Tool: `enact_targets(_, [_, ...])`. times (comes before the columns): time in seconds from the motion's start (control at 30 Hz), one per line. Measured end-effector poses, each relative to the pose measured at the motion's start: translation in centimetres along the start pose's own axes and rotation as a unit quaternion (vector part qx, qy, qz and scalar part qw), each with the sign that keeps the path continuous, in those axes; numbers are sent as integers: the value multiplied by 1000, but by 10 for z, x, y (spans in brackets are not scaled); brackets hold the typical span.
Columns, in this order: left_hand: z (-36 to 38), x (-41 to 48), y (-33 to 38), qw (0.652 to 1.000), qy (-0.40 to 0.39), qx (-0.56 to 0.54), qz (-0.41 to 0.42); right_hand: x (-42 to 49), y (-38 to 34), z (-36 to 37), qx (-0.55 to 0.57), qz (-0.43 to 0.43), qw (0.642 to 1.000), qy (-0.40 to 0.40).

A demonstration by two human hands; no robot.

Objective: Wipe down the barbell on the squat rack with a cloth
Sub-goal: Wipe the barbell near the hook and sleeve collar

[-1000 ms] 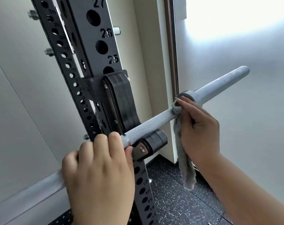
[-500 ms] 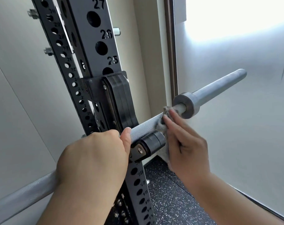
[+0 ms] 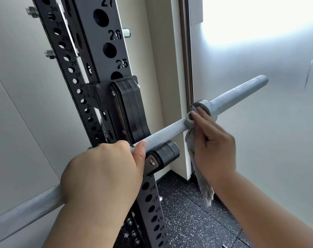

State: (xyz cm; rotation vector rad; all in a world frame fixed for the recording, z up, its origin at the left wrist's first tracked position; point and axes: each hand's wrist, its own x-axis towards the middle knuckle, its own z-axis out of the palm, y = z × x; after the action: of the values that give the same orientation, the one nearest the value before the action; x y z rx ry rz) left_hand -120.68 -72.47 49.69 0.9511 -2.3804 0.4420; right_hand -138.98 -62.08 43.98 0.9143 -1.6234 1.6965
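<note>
A silver barbell [image 3: 166,130] lies across the black J-hook [image 3: 163,155] of the dark squat rack upright [image 3: 105,56], running from lower left to its sleeve end at upper right. My left hand [image 3: 102,172] grips the knurled shaft just left of the hook, thumb over the bar. My right hand [image 3: 213,145] holds a grey cloth [image 3: 197,158] wrapped round the shaft right against the collar [image 3: 204,104]. The cloth's loose end hangs down below my right wrist.
The numbered, perforated rack upright stands close to a pale wall on the left. A door frame [image 3: 186,51] and a frosted pane [image 3: 259,42] are right behind the bar's sleeve. Black speckled rubber flooring [image 3: 188,221] lies below.
My right hand slid the cloth from the collar in toward the hook, then back out along the shaft to the collar. My left hand rolled over the bar and keeps its grip.
</note>
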Motion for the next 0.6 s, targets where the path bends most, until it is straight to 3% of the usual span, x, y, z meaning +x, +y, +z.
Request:
enact_targets(0.07, [-14, -9, 0, 998, 6, 45, 51, -18, -11, 7, 30, -43, 998, -36])
enact_targets(0.17, [-26, -7, 7, 997, 12, 64, 29, -22, -14, 4, 16, -140, 985, -100])
enact_targets(0.3, [-25, -6, 10, 998, 20, 65, 1, 2, 15, 1, 30, 5, 1000, -6])
enact_targets(0.37, [-20, -6, 8, 998, 39, 45, -10, -15, 4, 7, 30, -9, 999, -28])
enact_targets(0.47, [-15, -4, 5, 999, 38, 18, -26, -29, -11, 3, 35, -130, 984, -117])
enact_targets(0.5, [-11, -4, 3, 998, 51, 5, -19, -20, -3, -1, 26, -136, 983, -121])
enact_targets(0.6, [-3, -2, -3, 997, 73, -21, 2, 8, 19, -20, 12, -19, 998, -59])
